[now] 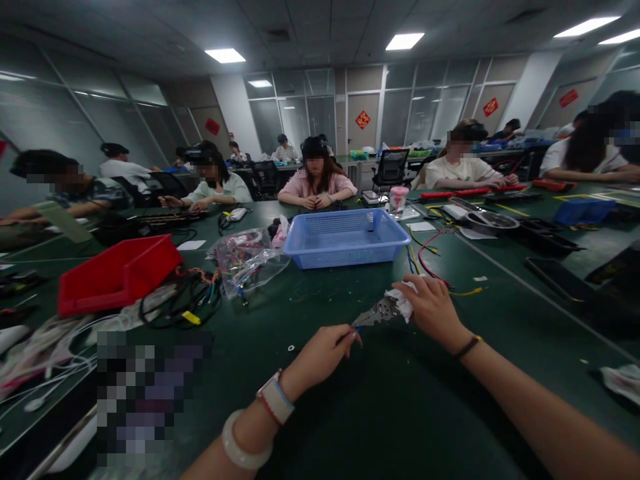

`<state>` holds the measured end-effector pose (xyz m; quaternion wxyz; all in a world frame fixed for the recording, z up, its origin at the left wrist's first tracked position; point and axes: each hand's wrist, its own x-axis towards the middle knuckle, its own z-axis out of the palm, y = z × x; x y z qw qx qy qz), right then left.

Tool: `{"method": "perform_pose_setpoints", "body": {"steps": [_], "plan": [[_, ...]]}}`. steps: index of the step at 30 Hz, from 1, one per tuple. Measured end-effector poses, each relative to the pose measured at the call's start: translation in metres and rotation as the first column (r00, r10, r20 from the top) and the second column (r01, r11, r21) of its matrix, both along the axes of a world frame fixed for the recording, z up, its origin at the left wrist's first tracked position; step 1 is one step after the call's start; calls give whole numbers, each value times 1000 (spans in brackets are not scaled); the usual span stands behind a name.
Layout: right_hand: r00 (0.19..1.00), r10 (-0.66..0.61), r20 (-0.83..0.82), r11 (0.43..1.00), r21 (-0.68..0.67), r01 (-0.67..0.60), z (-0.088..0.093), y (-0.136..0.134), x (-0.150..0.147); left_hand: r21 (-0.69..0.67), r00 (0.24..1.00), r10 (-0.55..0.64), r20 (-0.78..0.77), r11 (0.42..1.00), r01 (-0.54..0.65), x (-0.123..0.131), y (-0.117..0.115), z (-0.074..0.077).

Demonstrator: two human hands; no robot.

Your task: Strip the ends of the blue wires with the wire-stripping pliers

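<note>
Wire strippers (379,313), clamped in the right hand (434,308), meet the pinched left hand (323,355). Open tabletop (310,303) fronts the blue basket (345,257).

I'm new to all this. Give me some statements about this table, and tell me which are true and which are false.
1. The right hand holds metal pliers. True.
2. Both wrists are bare. False: the left wears a white bangle, the right a dark bracelet.
3. A clear plastic bag lies between the red bin and the blue basket. True.
4. The bin and basket are stacked. False: they stand apart.
5. The left hand is at the pliers' tip. True.
6. Nobody sits behind the basket. False: a person in pink does.
</note>
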<state>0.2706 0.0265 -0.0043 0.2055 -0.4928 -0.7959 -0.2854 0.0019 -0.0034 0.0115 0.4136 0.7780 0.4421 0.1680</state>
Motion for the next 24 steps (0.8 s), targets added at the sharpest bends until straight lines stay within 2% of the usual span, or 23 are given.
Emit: {"method": "perform_pose_setpoints", "body": {"steps": [3, 7, 10, 13, 18, 24], "plan": [[997, 47, 55, 996, -75, -43, 0, 3, 3, -59, 998, -18, 56, 998, 21, 0, 1, -7], [996, 59, 64, 989, -136, -50, -4, 5, 4, -150, 987, 19, 160, 989, 6, 1, 4, -17], [995, 55, 82, 989, -144, -43, -5, 4, 0, -205, 978, 46, 201, 979, -4, 2, 5, -18], [993, -3, 118, 990, -137, 19, -2, 2, -5, -268, 966, 81, 244, 963, -13, 5, 4, -14], [988, -91, 128, 980, -163, 112, 7, -6, -13, -448, 907, 182, 379, 894, 8, 10, 0, -11], [992, -92, 83, 975, -196, 107, 6, -9, -17, -580, 856, 273, 439, 814, 37, 11, -3, -9]]}}
